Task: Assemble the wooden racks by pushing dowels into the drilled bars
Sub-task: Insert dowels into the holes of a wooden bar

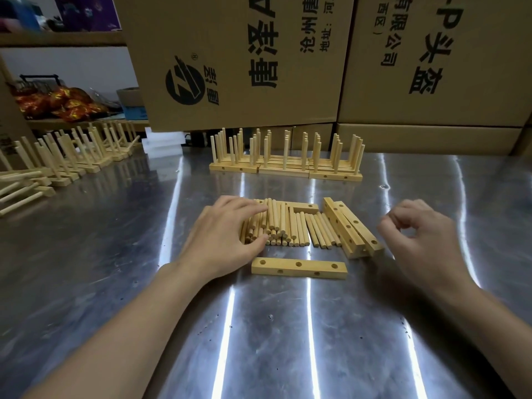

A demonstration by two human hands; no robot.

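Note:
A pile of loose wooden dowels point(288, 226) lies at the middle of the steel table. My left hand point(224, 234) rests on the pile's left side, fingers spread over the dowels and thumb against their near ends. One drilled bar point(299, 267) lies flat just in front of the pile, holes facing up. More drilled bars point(352, 230) are stacked at the pile's right, and another bar point(305, 208) lies behind it. My right hand point(417, 234) hovers right of those bars, fingers curled loosely, holding nothing that I can see.
Finished racks point(285, 159) with upright dowels stand in a row behind the pile. Further racks point(66, 156) line the left side of the table point(288, 341). Large cardboard boxes point(244, 59) wall off the back. White blocks point(162, 144) sit at the back left.

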